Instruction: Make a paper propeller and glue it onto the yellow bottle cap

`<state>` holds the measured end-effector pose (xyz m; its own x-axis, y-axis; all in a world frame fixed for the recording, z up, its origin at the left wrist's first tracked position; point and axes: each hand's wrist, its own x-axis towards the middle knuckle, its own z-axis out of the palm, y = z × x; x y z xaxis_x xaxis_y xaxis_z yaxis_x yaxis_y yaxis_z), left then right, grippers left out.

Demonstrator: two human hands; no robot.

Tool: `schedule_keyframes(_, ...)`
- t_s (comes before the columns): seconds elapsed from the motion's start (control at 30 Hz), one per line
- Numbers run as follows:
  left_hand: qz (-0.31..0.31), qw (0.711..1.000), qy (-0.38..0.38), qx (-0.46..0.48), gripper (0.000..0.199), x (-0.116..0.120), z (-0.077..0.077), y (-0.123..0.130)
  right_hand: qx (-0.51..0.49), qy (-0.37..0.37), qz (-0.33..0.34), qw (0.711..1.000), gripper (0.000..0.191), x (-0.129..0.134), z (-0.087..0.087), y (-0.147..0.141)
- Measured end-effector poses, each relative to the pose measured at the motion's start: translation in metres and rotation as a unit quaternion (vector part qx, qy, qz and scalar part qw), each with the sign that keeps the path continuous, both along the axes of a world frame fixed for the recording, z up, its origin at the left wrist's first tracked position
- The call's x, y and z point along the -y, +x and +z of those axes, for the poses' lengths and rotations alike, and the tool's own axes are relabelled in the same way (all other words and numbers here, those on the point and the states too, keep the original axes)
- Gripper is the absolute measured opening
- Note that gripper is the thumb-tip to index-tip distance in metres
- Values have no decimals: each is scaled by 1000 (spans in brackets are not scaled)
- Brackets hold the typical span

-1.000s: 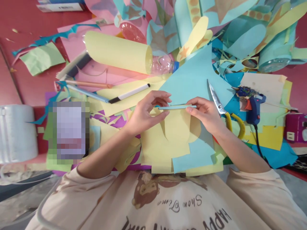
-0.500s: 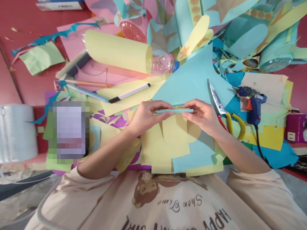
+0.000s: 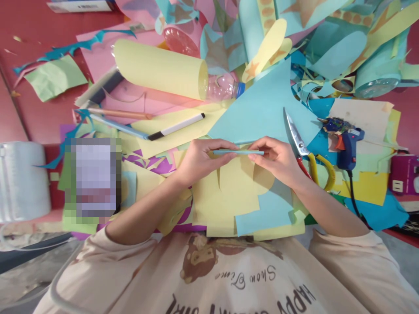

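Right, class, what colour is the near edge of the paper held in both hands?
The held paper is light blue there, in the head view.

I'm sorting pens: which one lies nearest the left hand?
The white black-ended pen; the slim orange pen and slim light-blue pen lie farther away.

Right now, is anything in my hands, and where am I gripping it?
A thin light-blue strip: your left hand holds its left part, your right hand its right part.

left grip (image 3: 207, 156): pinched | right grip (image 3: 277, 158): pinched | forearms (image 3: 147, 207): angled forward, inward
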<state>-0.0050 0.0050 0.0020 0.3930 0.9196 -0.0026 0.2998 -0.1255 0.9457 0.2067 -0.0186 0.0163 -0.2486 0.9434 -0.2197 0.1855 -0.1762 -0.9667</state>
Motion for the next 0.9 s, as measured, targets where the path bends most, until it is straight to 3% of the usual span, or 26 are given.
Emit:
schedule_keyframes(0.23,1,996,-84,38,39,-2,7,0,-44,-3,-23,999,16,-3,-3,2)
schedule_keyframes(0.33,1,994,-107,27,39,-2,9,0,-51,-7,-28,998,15,-3,-4,3)
schedule_keyframes(0.9,8,993,-107,42,33,-2,6,3,-32,-9,-37,999,17,-2,-2,1)
